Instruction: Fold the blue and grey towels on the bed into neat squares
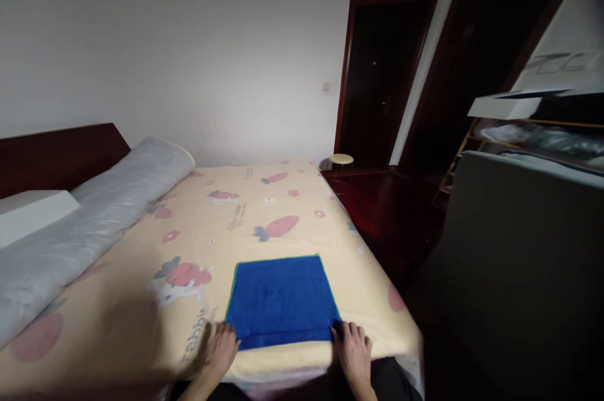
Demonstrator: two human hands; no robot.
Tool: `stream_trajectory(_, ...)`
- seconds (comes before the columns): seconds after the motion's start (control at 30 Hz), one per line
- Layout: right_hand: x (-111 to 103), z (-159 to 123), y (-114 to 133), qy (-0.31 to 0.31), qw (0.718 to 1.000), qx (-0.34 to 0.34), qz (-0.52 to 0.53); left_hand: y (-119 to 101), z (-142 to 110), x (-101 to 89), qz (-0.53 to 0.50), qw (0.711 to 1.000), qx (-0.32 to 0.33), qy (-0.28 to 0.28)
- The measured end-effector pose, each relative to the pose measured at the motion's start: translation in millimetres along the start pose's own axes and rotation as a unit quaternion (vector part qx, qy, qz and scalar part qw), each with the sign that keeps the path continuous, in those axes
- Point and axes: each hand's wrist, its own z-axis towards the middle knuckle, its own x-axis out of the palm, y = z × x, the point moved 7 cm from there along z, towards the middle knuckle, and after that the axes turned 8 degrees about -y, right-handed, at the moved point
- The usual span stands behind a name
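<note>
Blue cloth [284, 295] lies four-sided, matte, green-edged.

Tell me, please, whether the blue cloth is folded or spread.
Mostly spread: the cloth lies flat on the bed, with a narrow strip apparently folded along its near edge.

Left hand [221, 343] and right hand [353, 348]: well apart, just inside the near edge of the bed [283, 360]. Backs up, fingers bent, thumb sides facing each other. Forearms [201, 383] bare, angled inward from below. Firmness of finger closure: not discernible.
</note>
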Motion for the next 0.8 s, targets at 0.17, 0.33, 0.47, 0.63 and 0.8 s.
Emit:
stream_trajectory(0.17, -1.7, 0.7, 5.3, 0.0, 1.0, -0.002, -0.003, -92.4, -14.5, 1.2, -0.13, 0.979, 0.157, 0.014)
stream_trajectory(0.33, -5.5, 2.9, 2.3, -0.005, 1.0, 0.025, 0.018, -168.9, -18.5, 33.7, -0.233, 0.944, 0.233, 0.004)
stream_trajectory(0.47, -4.2, -7.9, 21.7, 0.006, 0.993, 0.022, 0.115, -181.9, -11.6, 59.9, -0.238, 0.955, 0.175, -0.018)
stream_trajectory(0.63, 5.7, -41.1, 91.4, 0.097, 0.933, -0.197, 0.284, -170.8, -11.8, 65.2, -0.211, 0.963, 0.16, -0.055)
stream_trajectory(0.8, 17.9, -38.4, 62.0, 0.128, 0.94, -0.154, 0.276, -95.1, -12.7, 69.6, -0.158, 0.979, 0.042, -0.119)
